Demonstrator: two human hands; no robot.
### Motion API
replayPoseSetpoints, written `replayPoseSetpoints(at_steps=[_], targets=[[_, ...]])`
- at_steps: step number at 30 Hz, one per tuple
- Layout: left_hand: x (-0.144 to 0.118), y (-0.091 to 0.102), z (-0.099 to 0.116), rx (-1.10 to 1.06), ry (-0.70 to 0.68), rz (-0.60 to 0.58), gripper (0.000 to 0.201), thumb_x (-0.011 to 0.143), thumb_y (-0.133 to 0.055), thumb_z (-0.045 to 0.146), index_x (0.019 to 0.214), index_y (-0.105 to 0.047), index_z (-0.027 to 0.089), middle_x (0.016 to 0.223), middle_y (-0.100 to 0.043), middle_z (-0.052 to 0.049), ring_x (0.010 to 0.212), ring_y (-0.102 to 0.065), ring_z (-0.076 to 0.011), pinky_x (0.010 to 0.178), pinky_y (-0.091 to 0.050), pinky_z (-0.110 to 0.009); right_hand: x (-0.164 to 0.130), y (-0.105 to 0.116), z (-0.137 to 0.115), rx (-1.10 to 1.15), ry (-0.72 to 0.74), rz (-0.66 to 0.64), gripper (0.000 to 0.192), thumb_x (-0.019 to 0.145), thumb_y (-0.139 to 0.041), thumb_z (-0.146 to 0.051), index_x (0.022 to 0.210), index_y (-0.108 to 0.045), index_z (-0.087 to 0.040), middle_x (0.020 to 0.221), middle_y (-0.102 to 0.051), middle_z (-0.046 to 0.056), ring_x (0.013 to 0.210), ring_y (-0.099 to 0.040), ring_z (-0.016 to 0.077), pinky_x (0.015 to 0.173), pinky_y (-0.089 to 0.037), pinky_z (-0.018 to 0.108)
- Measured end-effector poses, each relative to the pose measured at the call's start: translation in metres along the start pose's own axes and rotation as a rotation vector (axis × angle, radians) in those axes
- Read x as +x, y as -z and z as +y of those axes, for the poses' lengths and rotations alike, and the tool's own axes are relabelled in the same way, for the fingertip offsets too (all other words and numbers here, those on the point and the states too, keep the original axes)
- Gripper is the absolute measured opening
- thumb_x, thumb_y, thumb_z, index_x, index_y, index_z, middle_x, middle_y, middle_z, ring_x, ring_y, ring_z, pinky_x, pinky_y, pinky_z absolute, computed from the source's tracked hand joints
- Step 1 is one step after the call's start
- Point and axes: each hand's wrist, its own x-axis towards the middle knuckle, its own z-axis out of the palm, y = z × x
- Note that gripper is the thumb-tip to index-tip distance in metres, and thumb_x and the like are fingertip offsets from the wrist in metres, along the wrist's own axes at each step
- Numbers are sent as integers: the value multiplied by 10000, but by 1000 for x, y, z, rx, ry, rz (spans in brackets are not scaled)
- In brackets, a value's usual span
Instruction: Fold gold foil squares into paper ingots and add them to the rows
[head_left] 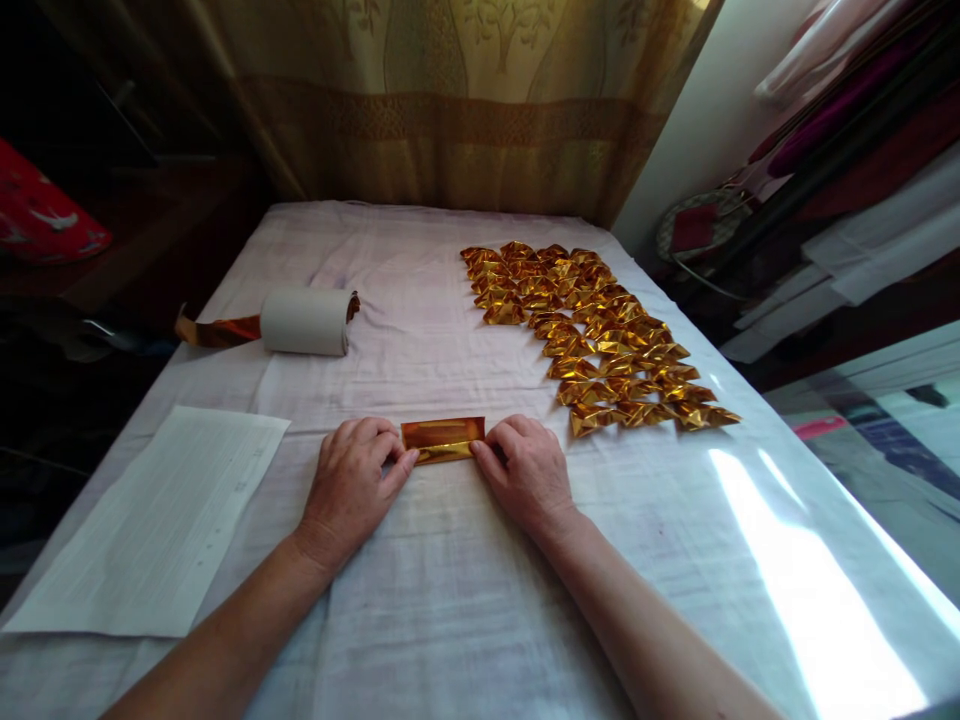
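A strip of gold foil paper (444,438) lies on the white cloth in front of me, its near long edge folded over. My left hand (360,470) pinches its left end between thumb and fingers. At the right end, my right hand (525,467) grips it the same way, thumb on the near side. Beyond my right hand sit several folded gold foil pieces (615,355), pointed at their ends and set in close rows. A grey-white cylinder (304,322) lies on its side at the left, with gold foil showing at both of its ends.
A printed sheet of paper (161,525) lies left of my left arm. The white cloth (420,620) covers the table, with bright sunlight at the right. A patterned curtain (480,110) hangs behind it. Clothes (885,240) hang at the right, and a red object (45,210) stands far left.
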Motion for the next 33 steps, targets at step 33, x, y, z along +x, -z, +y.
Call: replayPoseSetpoints(at_steps=[33], targets=[[-14, -6, 25, 26, -507, -56, 444, 1009, -418, 426, 1339, -577, 176, 1322, -653, -66, 1251, -524, -254, 1085, -277, -427, 0, -5, -6, 11, -47, 82, 149, 888, -645, -314, 791, -620, -203, 837, -629, 34, 807, -555, 206, 724, -319, 317]])
